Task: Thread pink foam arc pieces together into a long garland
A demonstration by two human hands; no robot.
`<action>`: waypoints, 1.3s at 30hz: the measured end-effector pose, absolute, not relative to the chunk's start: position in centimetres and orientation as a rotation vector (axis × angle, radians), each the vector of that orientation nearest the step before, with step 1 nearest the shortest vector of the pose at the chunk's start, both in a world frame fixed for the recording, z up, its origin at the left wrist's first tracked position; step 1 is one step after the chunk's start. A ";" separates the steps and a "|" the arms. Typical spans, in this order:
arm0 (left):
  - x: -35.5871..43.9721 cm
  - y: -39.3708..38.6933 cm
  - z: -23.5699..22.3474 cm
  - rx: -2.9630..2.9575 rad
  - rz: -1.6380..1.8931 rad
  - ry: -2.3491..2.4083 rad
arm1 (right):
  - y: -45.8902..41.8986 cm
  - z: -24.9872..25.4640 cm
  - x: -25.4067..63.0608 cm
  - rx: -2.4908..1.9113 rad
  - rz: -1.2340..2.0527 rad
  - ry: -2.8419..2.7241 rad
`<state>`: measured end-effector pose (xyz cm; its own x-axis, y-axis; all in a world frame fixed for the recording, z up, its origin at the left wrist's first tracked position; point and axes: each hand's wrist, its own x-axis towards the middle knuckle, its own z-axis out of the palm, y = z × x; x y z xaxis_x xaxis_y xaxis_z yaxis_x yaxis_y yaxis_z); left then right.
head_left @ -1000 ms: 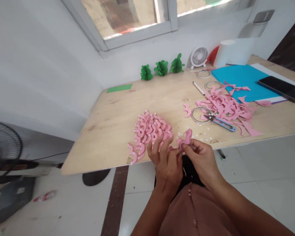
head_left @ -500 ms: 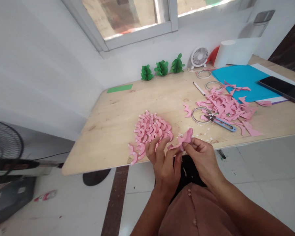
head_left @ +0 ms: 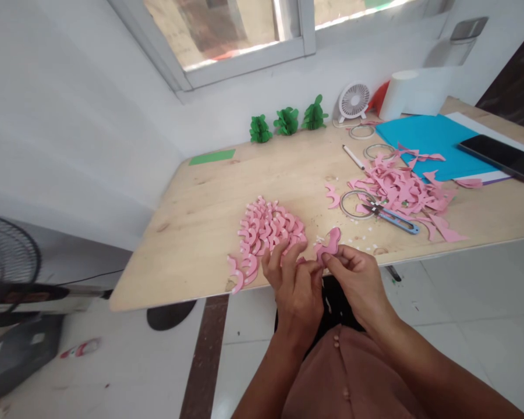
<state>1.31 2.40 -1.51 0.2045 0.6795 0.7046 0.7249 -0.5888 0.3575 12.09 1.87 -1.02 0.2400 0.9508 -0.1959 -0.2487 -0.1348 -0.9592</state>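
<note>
A wavy pink paper piece (head_left: 330,240) is held over the table's front edge. My right hand (head_left: 358,278) pinches its lower end between thumb and fingers. The fingertips of my left hand (head_left: 294,285) close on the piece's left end, partly hidden behind the fingers. Just beyond my left hand lies a heap of curved pink paper pieces (head_left: 266,224) with whitish ends. A single pink cutout (head_left: 332,196) rests beside a roll of tape (head_left: 357,205). Blue-handled thread snips (head_left: 393,218) lie against that roll.
Pink paper scraps (head_left: 402,183) are piled at the right, near blue sheets (head_left: 436,145) and a phone (head_left: 502,156). A white pen (head_left: 353,157) lies behind. Green paper plants (head_left: 287,121) and a small fan (head_left: 354,102) stand along the wall.
The pink piece has been turned slightly and shows more of its flat face. My left fingers have shifted a little to the right, while the items on the table stay put.
</note>
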 end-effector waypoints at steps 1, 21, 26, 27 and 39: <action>1.3 2.4 -1.6 -2.395 -1.357 -1.393 | 1.9 -1.0 12.1 -1.264 1.241 -0.747; 1.4 1.7 -0.9 -2.302 -1.368 -1.491 | 1.7 -1.1 12.0 -1.194 1.249 -0.699; 1.6 1.7 -0.6 -2.305 -1.341 -1.555 | 1.7 -1.5 12.2 -1.227 1.215 -0.741; 1.6 1.7 -0.6 -2.313 -1.339 -1.577 | 1.7 -1.6 12.2 -1.238 1.208 -0.752; 1.9 1.7 -0.4 -2.323 -1.332 -1.713 | 1.3 -1.6 12.3 -1.303 1.084 -0.873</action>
